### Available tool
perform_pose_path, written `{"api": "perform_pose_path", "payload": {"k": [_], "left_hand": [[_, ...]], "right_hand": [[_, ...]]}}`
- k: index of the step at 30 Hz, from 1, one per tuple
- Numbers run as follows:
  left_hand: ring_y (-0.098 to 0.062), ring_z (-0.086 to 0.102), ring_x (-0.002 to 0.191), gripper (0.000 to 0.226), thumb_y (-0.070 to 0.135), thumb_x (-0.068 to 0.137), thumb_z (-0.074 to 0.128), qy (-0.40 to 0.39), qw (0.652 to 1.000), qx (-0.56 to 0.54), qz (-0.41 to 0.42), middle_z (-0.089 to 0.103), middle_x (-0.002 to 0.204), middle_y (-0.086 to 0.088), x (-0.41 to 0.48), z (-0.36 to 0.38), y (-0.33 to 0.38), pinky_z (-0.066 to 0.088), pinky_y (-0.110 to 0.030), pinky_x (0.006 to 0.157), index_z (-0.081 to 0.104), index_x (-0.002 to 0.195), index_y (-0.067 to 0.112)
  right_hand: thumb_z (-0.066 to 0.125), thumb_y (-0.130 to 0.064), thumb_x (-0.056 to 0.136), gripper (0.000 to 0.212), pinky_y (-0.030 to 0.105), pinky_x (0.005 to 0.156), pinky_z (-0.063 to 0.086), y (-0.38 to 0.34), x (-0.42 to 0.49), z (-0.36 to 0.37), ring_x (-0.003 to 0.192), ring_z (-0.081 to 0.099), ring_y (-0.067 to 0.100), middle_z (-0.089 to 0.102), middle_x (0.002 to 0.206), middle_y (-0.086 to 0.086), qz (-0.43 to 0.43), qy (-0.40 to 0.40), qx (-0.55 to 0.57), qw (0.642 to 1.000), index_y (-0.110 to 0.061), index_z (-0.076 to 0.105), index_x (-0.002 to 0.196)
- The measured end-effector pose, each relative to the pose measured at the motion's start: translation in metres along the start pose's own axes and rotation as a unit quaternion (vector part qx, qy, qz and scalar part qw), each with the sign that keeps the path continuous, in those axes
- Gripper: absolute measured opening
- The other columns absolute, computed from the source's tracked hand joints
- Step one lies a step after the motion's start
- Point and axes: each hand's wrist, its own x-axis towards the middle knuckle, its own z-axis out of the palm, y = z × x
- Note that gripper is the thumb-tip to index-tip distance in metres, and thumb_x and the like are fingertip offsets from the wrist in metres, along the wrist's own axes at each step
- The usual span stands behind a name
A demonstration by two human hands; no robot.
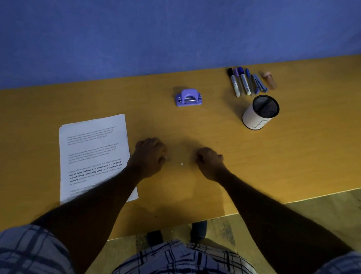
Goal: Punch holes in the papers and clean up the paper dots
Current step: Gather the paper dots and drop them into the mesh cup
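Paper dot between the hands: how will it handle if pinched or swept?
The paper dot looks tiny and flat on the table, so probably hard to pinch; sliding it to the edge seems easier. Likely almost weightless, so a quick sweep by the left hand or right hand may scatter it.

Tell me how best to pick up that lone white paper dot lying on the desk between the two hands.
Take the paper dot from straight above, probably with a pressed fingertip or a thumb-and-finger pinch at its edge. It lies flat on the desk, too thin for a side grip. The right hand looks about as near as the left hand.
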Motion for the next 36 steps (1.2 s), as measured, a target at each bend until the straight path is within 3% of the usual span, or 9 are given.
{"api": "perform_pose_path", "payload": {"k": [4, 10, 16, 21, 31, 36], "left_hand": [[-0.020, 0.054, 0.108, 0.021, 0.029, 0.092, 0.054, 0.004, 0.999, -0.030, 0.020, 0.061, 0.113, -0.002, 0.006, 0.004, 0.017, 0.042, -0.039, 0.096, 0.062, 0.108, 0.018], [-0.014, 0.059, 0.093, 0.017, 0.031, 0.087, 0.064, 0.002, 0.996, -0.075, 0.048, 0.068, 0.100, 0.004, 0.012, 0.012, 0.037, 0.050, -0.032, 0.081, 0.072, 0.098, 0.022], [-0.015, 0.058, 0.096, 0.016, 0.027, 0.089, 0.063, 0.017, 0.996, -0.086, 0.018, 0.068, 0.102, 0.004, 0.010, 0.021, 0.044, 0.052, -0.035, 0.082, 0.073, 0.099, 0.021], [-0.019, 0.056, 0.098, 0.015, 0.025, 0.089, 0.062, 0.028, 0.997, -0.076, 0.014, 0.065, 0.103, 0.001, 0.012, 0.019, 0.047, 0.051, -0.037, 0.082, 0.074, 0.097, 0.019], [-0.027, 0.044, 0.115, 0.026, 0.028, 0.095, 0.049, -0.083, 0.995, 0.055, 0.026, 0.043, 0.125, -0.009, 0.025, 0.018, 0.053, 0.043, -0.046, 0.097, 0.061, 0.112, 0.012], [-0.030, 0.046, 0.117, 0.026, 0.025, 0.096, 0.050, -0.046, 0.997, -0.047, -0.028, 0.048, 0.128, -0.014, 0.045, -0.001, 0.043, 0.041, -0.044, 0.099, 0.062, 0.110, 0.007]], "right_hand": [[0.048, -0.025, 0.099, 0.015, 0.045, 0.093, 0.045, 0.015, -0.006, -0.014, 0.100, 0.054, 0.021, 0.053, 0.101, -0.001, 0.006, -0.007, 0.052, 0.999, -0.015, 0.059, 0.102], [0.053, -0.022, 0.096, 0.011, 0.042, 0.087, 0.046, 0.027, -0.015, -0.022, 0.095, 0.056, 0.022, 0.057, 0.097, 0.001, 0.012, 0.016, 0.094, 0.995, -0.016, 0.062, 0.093], [0.055, -0.022, 0.096, 0.011, 0.042, 0.083, 0.048, 0.039, -0.026, -0.022, 0.092, 0.057, 0.023, 0.059, 0.096, 0.005, 0.020, 0.018, 0.099, 0.995, -0.014, 0.062, 0.092], [0.056, -0.023, 0.096, 0.017, 0.042, 0.087, 0.050, 0.041, -0.030, -0.022, 0.096, 0.059, 0.023, 0.059, 0.100, 0.003, 0.024, 0.014, 0.096, 0.995, -0.010, 0.065, 0.103], [0.055, -0.026, 0.097, 0.019, 0.042, 0.086, 0.049, 0.039, -0.027, -0.026, 0.095, 0.057, 0.023, 0.060, 0.102, 0.007, 0.021, 0.013, 0.091, 0.996, -0.010, 0.063, 0.103], [0.056, -0.023, 0.096, 0.013, 0.039, 0.082, 0.050, 0.046, -0.024, -0.042, 0.092, 0.057, 0.021, 0.058, 0.097, 0.001, 0.009, 0.032, 0.109, 0.993, -0.013, 0.064, 0.097]]}}
